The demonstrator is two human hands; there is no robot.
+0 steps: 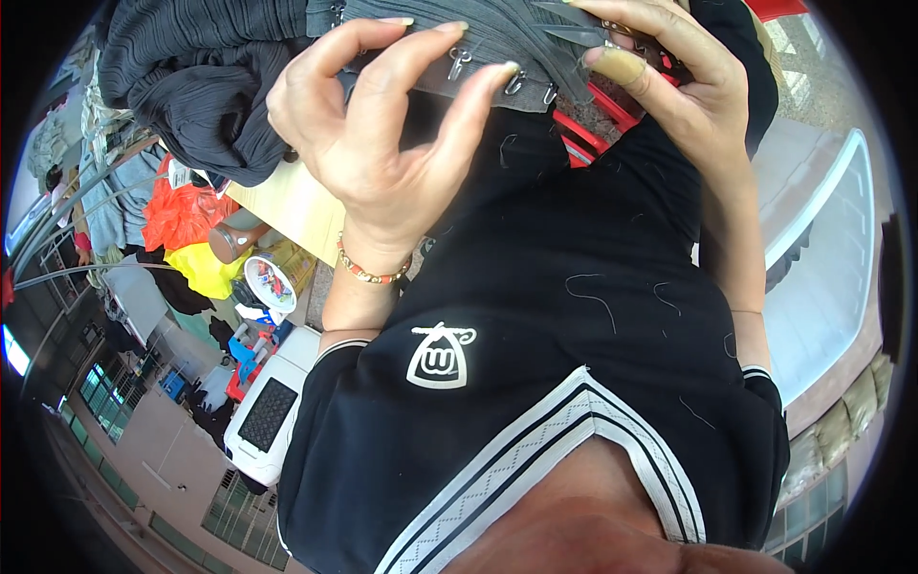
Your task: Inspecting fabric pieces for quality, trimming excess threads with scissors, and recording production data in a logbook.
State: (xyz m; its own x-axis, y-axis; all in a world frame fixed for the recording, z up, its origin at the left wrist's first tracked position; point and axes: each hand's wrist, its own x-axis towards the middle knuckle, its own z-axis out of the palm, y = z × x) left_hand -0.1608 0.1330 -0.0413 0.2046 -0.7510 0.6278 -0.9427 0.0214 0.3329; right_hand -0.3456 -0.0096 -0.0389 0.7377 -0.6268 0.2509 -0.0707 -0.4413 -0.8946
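Note:
My left hand [378, 134] hovers over a grey ribbed garment [502, 38], its curved fingers and thumb apart with nothing visible between them. Along the garment's edge, close to that thumb, hang several small metal hooks or pins [460, 63]. My right hand [684, 86] grips a pair of small scissors [574, 35]. Their two pointed blades are parted and point left, over the right part of the garment; the handles are mostly hidden in the hand. A tan cover wraps the tip of my right thumb.
Dark ribbed garments [210, 96] are heaped at upper left beside a pale yellow board [296, 206]. Left of me are red and yellow bags [206, 268], a white tub [271, 284] of small items and a white machine [277, 411]. A translucent plastic bin [832, 258] stands on the right.

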